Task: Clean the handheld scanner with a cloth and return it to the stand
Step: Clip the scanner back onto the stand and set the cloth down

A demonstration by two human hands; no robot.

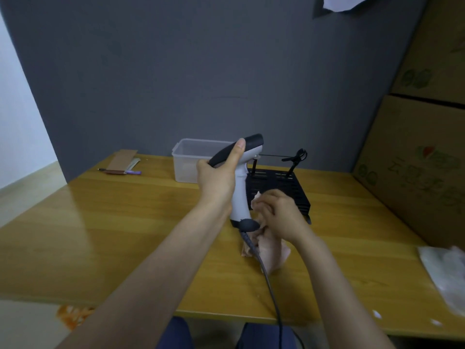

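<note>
The handheld scanner (240,190) is white with a dark grey top and stands upright above the wooden table. My left hand (219,176) grips its head from the left, thumb on the dark top. My right hand (279,212) presses a pale pink cloth (273,250) against the lower right side of the scanner's handle. Part of the cloth hangs down onto the table. A grey cable (270,285) runs from the scanner's base toward me and off the table edge. The black stand (284,190), a perforated base with thin upright arms, sits just behind my right hand.
A clear plastic tub (186,159) stands behind the scanner to the left. A brown card and pens (120,165) lie at the far left of the table (125,235). Cardboard boxes (415,159) stack up on the right. A clear plastic bag (448,270) lies at the near right.
</note>
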